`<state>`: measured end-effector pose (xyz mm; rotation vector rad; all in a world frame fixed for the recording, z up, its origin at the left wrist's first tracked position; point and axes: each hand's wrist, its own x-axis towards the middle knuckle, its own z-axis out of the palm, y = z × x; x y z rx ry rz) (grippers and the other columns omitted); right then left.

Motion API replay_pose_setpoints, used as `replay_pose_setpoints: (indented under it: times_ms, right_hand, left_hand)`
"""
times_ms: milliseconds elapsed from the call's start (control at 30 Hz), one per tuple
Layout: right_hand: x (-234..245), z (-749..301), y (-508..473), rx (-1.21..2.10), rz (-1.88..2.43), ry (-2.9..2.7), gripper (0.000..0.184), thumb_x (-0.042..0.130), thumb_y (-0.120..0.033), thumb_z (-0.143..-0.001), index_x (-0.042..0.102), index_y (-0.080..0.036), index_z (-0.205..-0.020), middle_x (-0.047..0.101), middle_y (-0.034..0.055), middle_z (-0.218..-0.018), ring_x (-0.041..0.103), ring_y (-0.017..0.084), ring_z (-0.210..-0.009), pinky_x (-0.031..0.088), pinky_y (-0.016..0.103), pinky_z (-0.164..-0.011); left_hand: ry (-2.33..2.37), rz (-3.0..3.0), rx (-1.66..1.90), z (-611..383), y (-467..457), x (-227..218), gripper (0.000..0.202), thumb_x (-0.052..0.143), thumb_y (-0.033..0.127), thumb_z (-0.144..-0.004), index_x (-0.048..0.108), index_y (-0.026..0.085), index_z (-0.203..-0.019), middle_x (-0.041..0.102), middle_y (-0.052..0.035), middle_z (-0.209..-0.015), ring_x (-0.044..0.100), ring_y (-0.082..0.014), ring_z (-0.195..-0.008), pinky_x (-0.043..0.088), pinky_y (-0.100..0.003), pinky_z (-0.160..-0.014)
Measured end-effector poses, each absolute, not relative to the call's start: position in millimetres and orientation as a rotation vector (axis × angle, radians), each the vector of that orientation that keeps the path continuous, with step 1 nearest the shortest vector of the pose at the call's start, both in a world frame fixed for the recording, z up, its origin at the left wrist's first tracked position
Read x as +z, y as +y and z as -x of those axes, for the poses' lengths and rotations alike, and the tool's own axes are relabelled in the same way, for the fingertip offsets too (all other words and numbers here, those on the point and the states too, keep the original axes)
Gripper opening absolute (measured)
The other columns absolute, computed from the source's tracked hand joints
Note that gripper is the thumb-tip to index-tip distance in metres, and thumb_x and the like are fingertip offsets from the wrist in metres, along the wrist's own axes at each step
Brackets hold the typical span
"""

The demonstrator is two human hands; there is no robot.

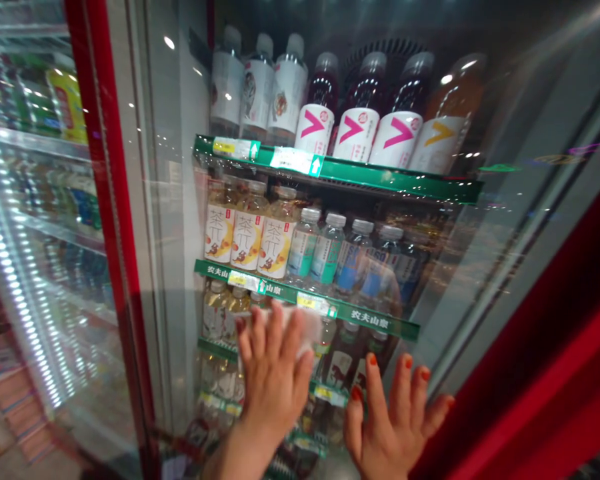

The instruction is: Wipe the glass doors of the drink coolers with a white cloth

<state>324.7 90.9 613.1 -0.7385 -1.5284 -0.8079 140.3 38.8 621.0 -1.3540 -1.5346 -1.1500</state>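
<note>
My left hand (277, 363) lies flat over a white tissue or cloth (311, 327), pressing it to the glass door (167, 320) of a drinks fridge. Its edges show beside and above the fingers; the rest is hidden under the hand. To the right, my right hand (393, 420) is held up with orange-nailed fingers spread and nothing in it. Whether its fingertips touch the glass, I cannot tell. Both hands are in front of the lower shelves, below a green shelf strip (385, 323).
Behind the glass stand bottles with pink V labels (357, 133), tea bottles (247, 233) and blue-labelled bottles (355, 260). A red frame (545, 373) runs along the right. At left is another lit fridge (40, 193) with a red edge, and stacked boxes (23, 407) on the floor.
</note>
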Motion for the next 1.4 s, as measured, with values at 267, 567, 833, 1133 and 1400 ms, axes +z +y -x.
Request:
replay_pose_setpoints:
  times_ms: [267, 567, 833, 1133, 1400]
  right_hand:
    - [611, -329, 94, -0.825, 0.642, -1.526, 0.076, 0.057, -0.026, -0.105, 0.028, -0.017, -0.175, 0.025, 0.0118, -0.181, 0.025, 0.029, -0.169, 0.013, 0.058, -0.142]
    - [607, -334, 96, -0.771, 0.559, -1.520, 0.069, 0.033, -0.032, -0.111, 0.023, -0.015, -0.176, 0.025, 0.0184, -0.180, 0.025, 0.037, -0.168, 0.018, 0.076, -0.135]
    - [604, -329, 98, -0.811, 0.685, -1.501, 0.070, 0.027, -0.041, -0.113, 0.016, -0.015, -0.177, 0.017, 0.0174, -0.182, 0.015, 0.040, -0.170, 0.012, 0.085, -0.130]
    - [592, -339, 101, -0.711, 0.480, -1.467, 0.069, 0.033, -0.030, -0.110, 0.023, -0.016, -0.176, 0.026, 0.0166, -0.180, 0.026, 0.041, -0.167, 0.019, 0.078, -0.133]
    - [574, -337, 106, -0.622, 0.413, -1.373, 0.069, 0.032, -0.032, -0.109, 0.024, -0.023, -0.177, 0.021, 0.0151, -0.182, 0.023, 0.045, -0.167, 0.025, 0.085, -0.129]
  left_hand:
    - [-1.606, 1.220, -1.260, -116, 31, 598, 0.082, 0.044, 0.018, -0.109, 0.002, 0.026, -0.179, -0.013, -0.0035, -0.186, -0.014, -0.0259, -0.173, -0.006, -0.051, -0.142]
    - [-1.326, 1.576, -0.845, -178, 31, 572, 0.058, 0.058, 0.039, -0.102, 0.055, 0.048, -0.159, 0.027, 0.0179, -0.180, 0.000, -0.0225, -0.174, -0.005, -0.051, -0.146]
    - [-1.615, 1.262, -1.252, -124, 37, 624, 0.086, 0.052, 0.028, -0.108, 0.004, 0.034, -0.178, 0.005, -0.0053, -0.187, 0.002, -0.0378, -0.174, 0.009, -0.073, -0.139]
    - [-1.368, 1.554, -0.890, -163, 26, 536, 0.059, 0.055, 0.038, -0.102, 0.052, 0.051, -0.160, 0.027, 0.0189, -0.178, -0.001, -0.0191, -0.174, -0.005, -0.049, -0.146]
    - [-1.527, 1.368, -1.229, -170, 47, 677, 0.079, 0.056, 0.033, -0.108, 0.018, 0.037, -0.177, 0.011, -0.0015, -0.187, -0.002, -0.0355, -0.174, 0.002, -0.073, -0.139]
